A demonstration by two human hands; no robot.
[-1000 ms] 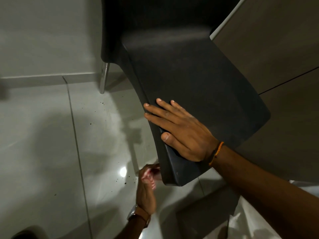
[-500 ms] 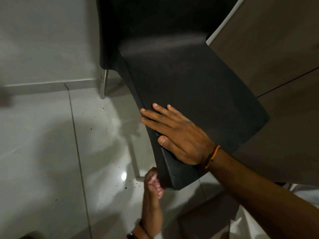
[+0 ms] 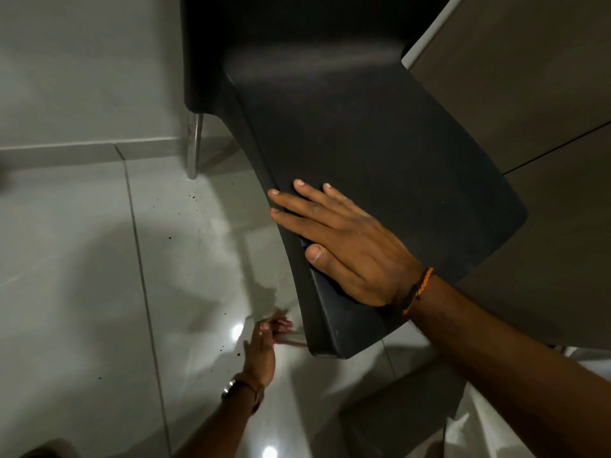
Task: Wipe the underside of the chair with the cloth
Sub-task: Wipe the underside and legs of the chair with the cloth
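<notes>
Black matte plastic fills the upper middle of the view: the chair [image 3: 363,143], its seat reaching toward the near right and one chrome leg [image 3: 195,143] standing on the floor at the far left. The right hand [image 3: 347,246] lies flat on the seat's near left edge, its fingers [image 3: 297,200] spread wide and straight, the thumb pressed on the rim, holding nothing; an orange thread band [image 3: 421,285] circles the wrist. Below the seat's near corner, the left hand [image 3: 264,348] reaches low over the glossy pale tiled floor [image 3: 82,292], a watch [image 3: 231,388] on its wrist. Its fingers are blurred, and something pinkish shows at their tips, just beside the seat's lower edge; whether that is the cloth, and whether the fingers grip it, I cannot tell. Dark specks lie scattered on the tiles near the chair leg and by the left hand. A brown panelled surface [image 3: 529,77] rises at the right behind the seat.
</notes>
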